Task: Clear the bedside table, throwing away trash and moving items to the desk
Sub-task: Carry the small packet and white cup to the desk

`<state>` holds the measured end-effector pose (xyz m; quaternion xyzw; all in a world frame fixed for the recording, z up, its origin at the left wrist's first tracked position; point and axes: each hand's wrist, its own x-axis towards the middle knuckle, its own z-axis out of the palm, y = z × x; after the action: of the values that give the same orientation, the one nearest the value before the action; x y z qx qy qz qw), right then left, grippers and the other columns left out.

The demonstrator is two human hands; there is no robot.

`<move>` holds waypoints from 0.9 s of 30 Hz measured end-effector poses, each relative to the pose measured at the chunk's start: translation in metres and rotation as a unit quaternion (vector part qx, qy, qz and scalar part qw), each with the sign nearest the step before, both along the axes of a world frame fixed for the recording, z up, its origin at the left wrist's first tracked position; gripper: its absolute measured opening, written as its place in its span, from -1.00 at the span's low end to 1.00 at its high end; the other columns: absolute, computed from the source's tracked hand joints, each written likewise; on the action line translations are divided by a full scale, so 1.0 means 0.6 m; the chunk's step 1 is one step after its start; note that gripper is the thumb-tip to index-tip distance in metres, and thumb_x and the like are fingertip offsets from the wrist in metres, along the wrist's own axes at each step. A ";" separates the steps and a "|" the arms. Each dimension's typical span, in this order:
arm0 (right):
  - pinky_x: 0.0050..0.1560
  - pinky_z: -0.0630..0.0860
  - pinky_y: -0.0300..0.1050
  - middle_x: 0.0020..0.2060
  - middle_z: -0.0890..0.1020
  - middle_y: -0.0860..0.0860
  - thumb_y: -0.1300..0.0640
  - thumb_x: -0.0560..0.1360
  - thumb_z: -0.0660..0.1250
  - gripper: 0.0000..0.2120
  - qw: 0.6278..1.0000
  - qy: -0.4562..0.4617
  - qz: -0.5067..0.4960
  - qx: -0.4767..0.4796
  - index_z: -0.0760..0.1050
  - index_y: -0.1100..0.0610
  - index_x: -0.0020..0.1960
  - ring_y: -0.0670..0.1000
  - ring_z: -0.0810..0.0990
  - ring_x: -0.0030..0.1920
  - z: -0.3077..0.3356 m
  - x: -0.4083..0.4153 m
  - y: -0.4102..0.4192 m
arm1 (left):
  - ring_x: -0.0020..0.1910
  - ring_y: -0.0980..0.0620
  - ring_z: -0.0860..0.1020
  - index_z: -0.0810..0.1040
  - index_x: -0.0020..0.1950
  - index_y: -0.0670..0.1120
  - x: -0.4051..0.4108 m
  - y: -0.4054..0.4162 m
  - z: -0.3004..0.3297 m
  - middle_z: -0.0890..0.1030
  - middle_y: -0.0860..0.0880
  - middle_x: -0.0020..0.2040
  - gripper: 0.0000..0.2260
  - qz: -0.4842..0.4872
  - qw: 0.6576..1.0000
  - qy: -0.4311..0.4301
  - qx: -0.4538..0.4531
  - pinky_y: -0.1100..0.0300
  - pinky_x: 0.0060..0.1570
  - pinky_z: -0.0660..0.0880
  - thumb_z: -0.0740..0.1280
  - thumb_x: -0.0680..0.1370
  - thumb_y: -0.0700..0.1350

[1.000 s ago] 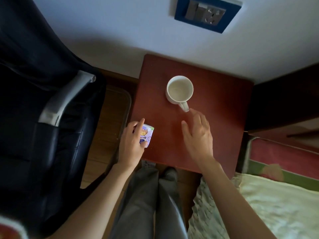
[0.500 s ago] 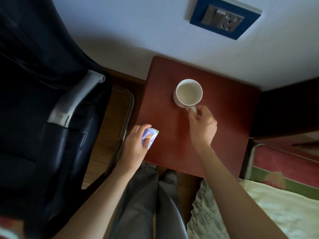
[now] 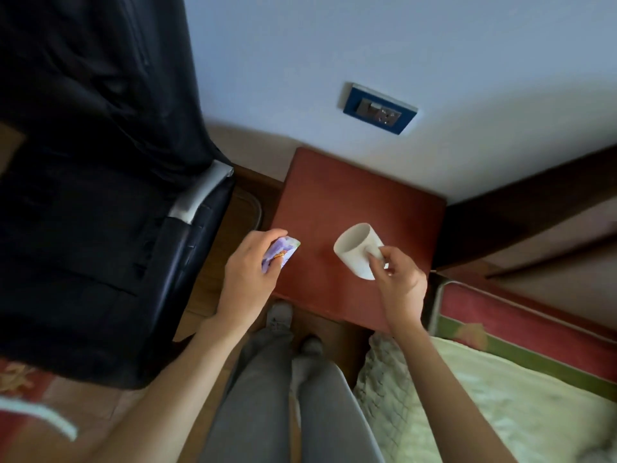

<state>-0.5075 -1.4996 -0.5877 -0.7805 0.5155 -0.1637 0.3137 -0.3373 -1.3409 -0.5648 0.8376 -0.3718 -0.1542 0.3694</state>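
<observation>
Dark upholstery of an office chair [image 3: 100, 195] with a grey armrest fills the left side, standing on the wooden floor just beside the red-brown bedside surface [image 3: 350, 195]. Next comes the left hand [image 3: 247, 279], fingers curled shut around a small purple and white wrapper [image 3: 280, 255], held at the surface's near left corner; whether the wrapper touches the wood cannot be told. Below, between the arms, grey trouser legs [image 3: 283, 396] run down to socked feet by the surface's front edge. Right of the wrapper, a white mug [image 3: 359, 250] is tilted, its open mouth turned toward the left, and is carried over the near right part of the surface. The right hand [image 3: 397, 282] is clamped on its handle side, fingers pinching there. On the wall above sits a blue-framed socket [image 3: 380, 108]. At the far right lies a bed [image 3: 500, 396] with a pale quilted cover.
</observation>
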 end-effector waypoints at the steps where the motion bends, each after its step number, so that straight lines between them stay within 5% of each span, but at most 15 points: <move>1: -0.37 0.30 -0.33 -0.34 0.60 -0.03 -0.02 0.43 0.34 -0.81 1.000 -0.008 0.004 -0.009 0.57 0.11 -0.20 -0.06 0.52 -0.36 0.025 -0.016 0.008 | 0.02 0.06 0.56 0.55 0.17 -0.16 -0.009 0.007 0.023 0.60 -0.07 0.01 -0.71 0.001 1.000 -0.005 -0.005 0.27 0.04 0.51 0.37 0.46 -0.34; 8: -0.37 0.41 -0.14 -0.37 0.59 -0.05 0.03 0.37 0.39 -0.89 0.994 -0.032 0.088 -0.052 0.56 0.06 -0.23 -0.05 0.51 -0.39 0.187 -0.106 0.041 | -0.05 0.17 0.50 0.58 0.07 -0.18 -0.100 0.083 0.178 0.60 -0.08 -0.06 -0.75 0.050 0.996 -0.066 -0.030 0.55 0.00 0.36 0.40 0.43 -0.37; 16: -0.36 0.52 -0.07 -0.35 0.62 -0.04 0.17 0.35 0.47 -0.94 0.960 -0.079 0.253 -0.091 0.59 0.10 -0.22 -0.05 0.54 -0.38 0.313 -0.139 0.093 | -0.07 0.17 0.51 0.60 0.06 -0.17 -0.235 0.244 0.301 0.61 -0.04 -0.07 -0.72 0.205 0.976 -0.061 -0.039 0.55 -0.05 0.36 0.41 0.39 -0.40; 22: -0.33 0.38 -0.44 -0.31 0.61 -0.01 0.17 0.41 0.44 -0.94 0.924 -0.097 0.367 -0.043 0.58 0.14 -0.16 -0.11 0.49 -0.38 0.367 -0.118 0.169 | -0.06 0.22 0.51 0.60 0.04 -0.08 -0.286 0.366 0.348 0.61 0.04 -0.06 -0.77 0.329 0.942 -0.046 -0.038 0.54 -0.08 0.35 0.41 0.44 -0.31; 27: -0.30 0.42 -0.46 -0.19 0.64 -0.05 0.10 0.43 0.41 -0.92 0.900 -0.085 0.425 0.037 0.54 0.08 -0.14 -0.17 0.57 -0.21 0.384 -0.084 0.262 | -0.03 0.36 0.49 0.58 0.07 -0.03 -0.312 0.463 0.378 0.58 0.16 -0.04 -0.76 0.409 0.910 -0.048 -0.053 0.53 -0.06 0.35 0.39 0.46 -0.28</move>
<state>-0.5577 -1.3424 -0.3572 -0.8964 0.1117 -0.0612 0.4245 -0.5248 -1.0634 -0.3380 0.9020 -0.0220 0.0704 0.4253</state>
